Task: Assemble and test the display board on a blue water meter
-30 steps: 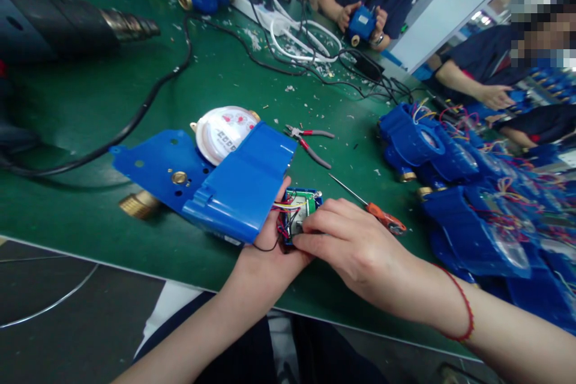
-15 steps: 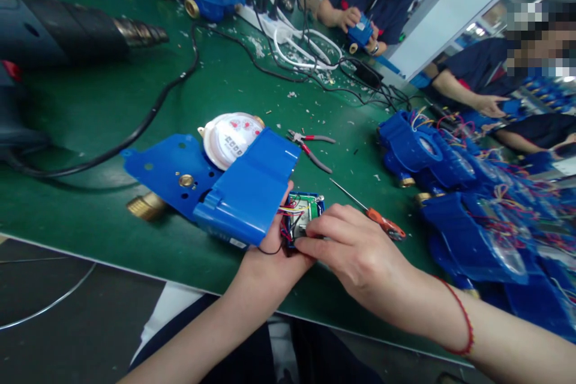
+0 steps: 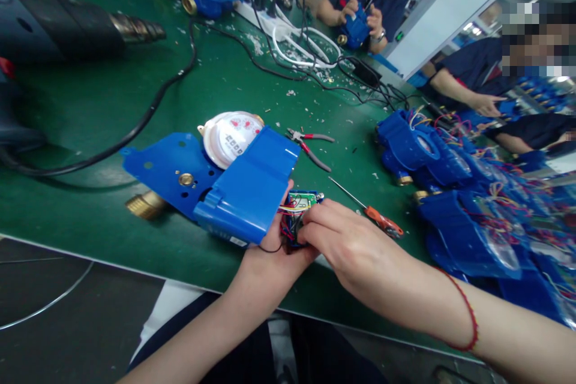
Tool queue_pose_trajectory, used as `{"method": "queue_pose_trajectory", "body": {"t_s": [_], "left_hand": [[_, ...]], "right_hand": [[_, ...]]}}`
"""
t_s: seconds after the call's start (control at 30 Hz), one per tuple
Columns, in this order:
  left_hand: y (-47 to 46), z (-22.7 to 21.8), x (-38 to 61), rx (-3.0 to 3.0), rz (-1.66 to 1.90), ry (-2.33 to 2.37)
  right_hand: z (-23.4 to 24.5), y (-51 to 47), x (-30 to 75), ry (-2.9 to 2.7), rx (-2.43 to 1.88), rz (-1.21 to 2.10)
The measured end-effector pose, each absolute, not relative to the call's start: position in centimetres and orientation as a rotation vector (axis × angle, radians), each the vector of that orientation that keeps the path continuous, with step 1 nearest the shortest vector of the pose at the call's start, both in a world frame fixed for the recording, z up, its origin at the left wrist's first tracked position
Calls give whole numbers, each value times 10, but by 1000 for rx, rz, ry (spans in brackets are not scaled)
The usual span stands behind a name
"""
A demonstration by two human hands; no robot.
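A blue water meter (image 3: 234,183) with a white dial (image 3: 229,135) and a brass fitting (image 3: 143,204) lies on the green table (image 3: 90,114) near its front edge. My left hand (image 3: 270,249) cups the meter's right end from below, where a small green circuit board (image 3: 300,201) with coloured wires sits. My right hand (image 3: 348,246) reaches in from the right with its fingers pinched together on that board and its wires.
Red-handled pliers (image 3: 310,143) and an orange-handled screwdriver (image 3: 373,215) lie just beyond my hands. Several blue meters with wires (image 3: 454,192) are heaped at right. A power drill (image 3: 67,27) and black cable (image 3: 148,114) lie at left. Other people work across the table.
My right hand has slid left over the circuit board, covering more of it. The meter and my left hand have stayed put.
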State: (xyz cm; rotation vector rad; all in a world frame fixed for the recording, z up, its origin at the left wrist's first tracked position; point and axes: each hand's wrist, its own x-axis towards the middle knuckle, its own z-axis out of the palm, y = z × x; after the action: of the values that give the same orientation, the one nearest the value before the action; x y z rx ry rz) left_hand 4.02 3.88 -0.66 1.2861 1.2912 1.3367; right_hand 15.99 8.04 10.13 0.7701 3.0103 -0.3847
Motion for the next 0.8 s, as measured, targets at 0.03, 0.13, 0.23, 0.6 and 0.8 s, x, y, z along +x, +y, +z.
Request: {"method": "queue_pose_trajectory", "body": {"t_s": [0.03, 0.13, 0.23, 0.6, 0.8], "left_hand": [[39, -5, 40, 1238, 1338, 1279], [40, -1, 40, 1127, 1328, 1239], [40, 0, 40, 1096, 1341, 1215], [39, -6, 40, 1071, 1331, 1150], [42, 0, 36, 1329, 1333, 1336]], "right_hand": [[102, 82, 159, 3009, 762, -409], [104, 84, 157, 2995, 733, -461], [105, 84, 156, 2995, 721, -485], [103, 84, 160, 3013, 696, -440], [112, 93, 156, 2928, 507, -354]]}}
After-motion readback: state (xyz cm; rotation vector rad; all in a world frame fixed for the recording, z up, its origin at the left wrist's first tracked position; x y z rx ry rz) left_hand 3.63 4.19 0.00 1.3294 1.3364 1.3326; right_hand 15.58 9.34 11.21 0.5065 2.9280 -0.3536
